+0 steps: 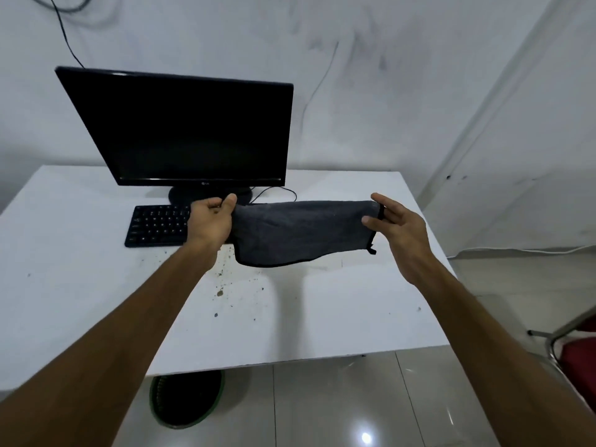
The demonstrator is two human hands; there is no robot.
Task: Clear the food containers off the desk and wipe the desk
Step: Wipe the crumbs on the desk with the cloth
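Observation:
I hold a dark grey cloth (300, 232) stretched out above the white desk (80, 285). My left hand (211, 222) grips its left end in a closed fist. My right hand (398, 227) pinches the right end between thumb and fingers, the other fingers spread. The cloth hangs folded, its lower edge sagging toward the desk. Brown crumbs and specks (225, 285) are scattered on the desk below the cloth. No food containers show on the desk.
A black monitor (193, 130) stands at the back of the desk with a black keyboard (154, 225) in front of it. A green-rimmed bin (187, 398) sits on the floor under the desk's front edge. A red-seated chair (577, 350) is at the right.

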